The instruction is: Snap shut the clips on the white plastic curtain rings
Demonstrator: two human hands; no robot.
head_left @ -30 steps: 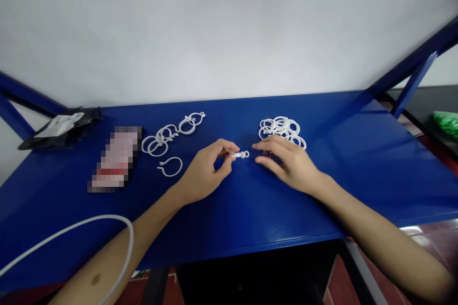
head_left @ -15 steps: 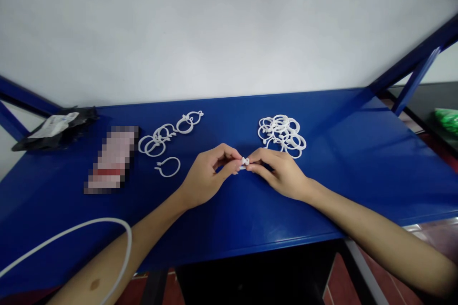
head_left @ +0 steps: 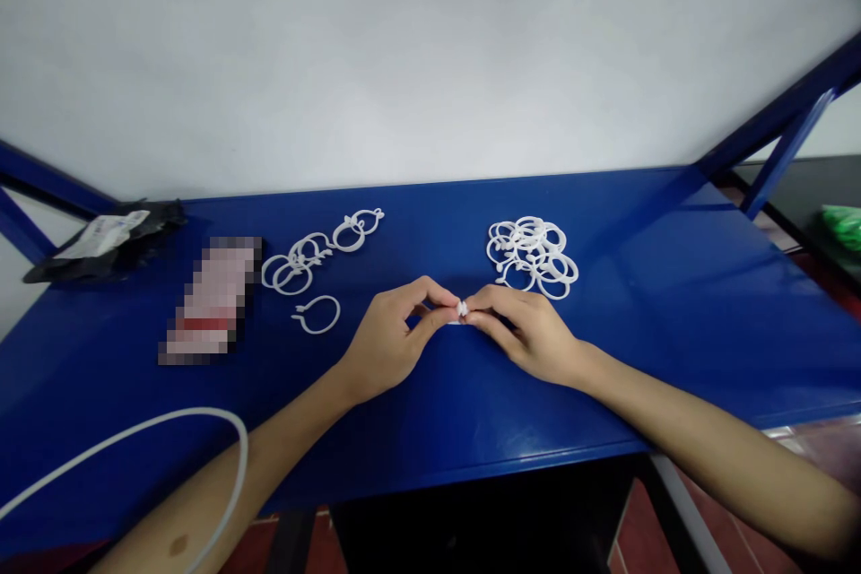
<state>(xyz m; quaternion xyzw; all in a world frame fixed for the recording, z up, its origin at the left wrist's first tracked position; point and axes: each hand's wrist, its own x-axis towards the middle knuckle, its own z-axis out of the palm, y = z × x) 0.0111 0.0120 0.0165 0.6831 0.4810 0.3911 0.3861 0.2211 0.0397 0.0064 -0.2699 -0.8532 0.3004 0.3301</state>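
Note:
Between the fingertips of both hands is a white plastic ring, its knobbed ends pinched together above the table; most of its loop is hidden by my fingers. My left hand grips it from the left with thumb and forefinger closed. From the right, my right hand pinches the same ring. Just beyond my right hand lies a heap of similar white rings. To the left is a looser row of white rings, and one open ring lies apart, nearer to me.
A blurred-out flat object lies on the blue table, left of the rings. Behind it is a black plastic package with a white label. A white cable loops over my left forearm. Blue frame bars rise at the sides.
My fingers have closed in slightly on the ring, and its knobbed ends look a little lower and more covered. The other rings lie as before.

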